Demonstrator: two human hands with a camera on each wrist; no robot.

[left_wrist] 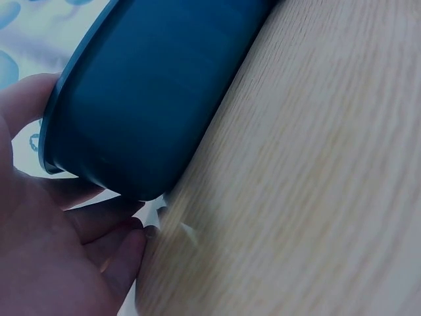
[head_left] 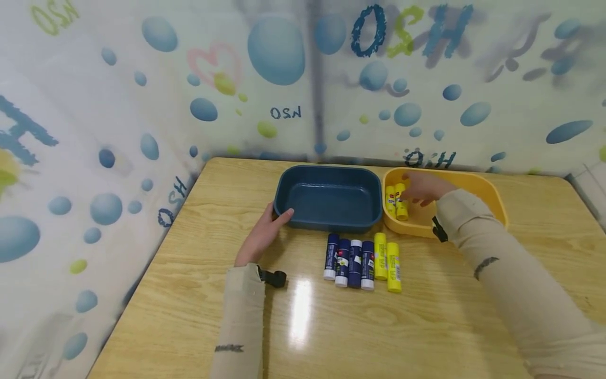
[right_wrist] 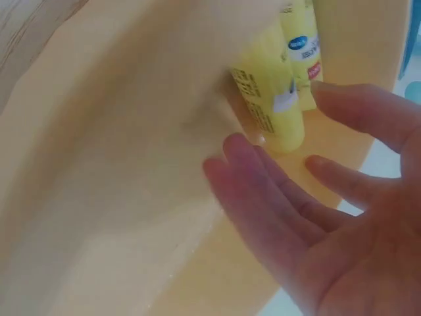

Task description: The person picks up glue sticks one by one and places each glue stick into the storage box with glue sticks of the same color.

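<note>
My left hand (head_left: 262,231) grips the left front corner of a dark blue plastic tray (head_left: 326,227), thumb over the rim and fingers along the outside wall. In the left wrist view the tray wall (left_wrist: 145,99) leans between thumb and fingers. Inside the yellow tray (head_left: 492,195), my right hand (head_left: 428,188) is spread beside two yellow glue sticks (head_left: 401,202) that lie at the tray's left end. The right wrist view shows nothing held by the right hand (right_wrist: 316,210); its fingers are apart, close to a yellow glue stick (right_wrist: 273,92).
Before the trays, a row of glue sticks lies on the wooden table (head_left: 189,316): several dark blue and white ones (head_left: 355,263), then two yellow ones (head_left: 393,267) at the right. A patterned wall covering (head_left: 331,95) stands right behind the trays.
</note>
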